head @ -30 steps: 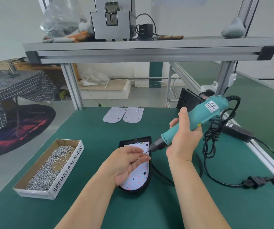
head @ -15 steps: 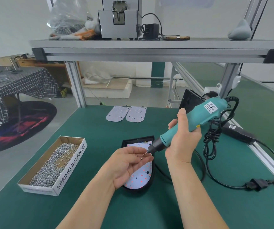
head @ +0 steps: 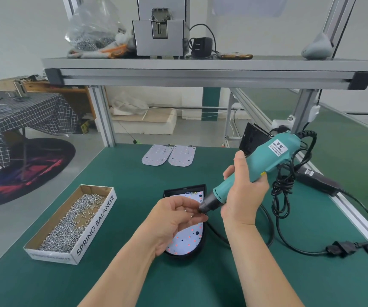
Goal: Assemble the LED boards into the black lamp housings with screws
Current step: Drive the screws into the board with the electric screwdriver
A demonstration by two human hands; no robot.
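A black lamp housing (head: 184,189) lies in the middle of the green table with a white LED board (head: 188,240) seated in it. My left hand (head: 174,220) hovers over the housing, palm up, fingers curled around small screws (head: 188,213). My right hand (head: 242,193) grips a teal electric screwdriver (head: 265,160), whose dark tip meets the fingers of my left hand. Two spare LED boards (head: 169,155) lie side by side at the far edge of the table. Another black housing (head: 252,138) leans at the back right.
A cardboard box of screws (head: 74,220) marked SPRING BALANCER sits at the left. The screwdriver's black cable (head: 285,196) coils to the right, with a power adapter (head: 318,180) and plug (head: 340,249). An aluminium shelf (head: 200,72) spans overhead on posts.
The screwdriver tip has come down closer into my left hand's fingers. Both hands otherwise stay over the housing; the camera view has shifted slightly.
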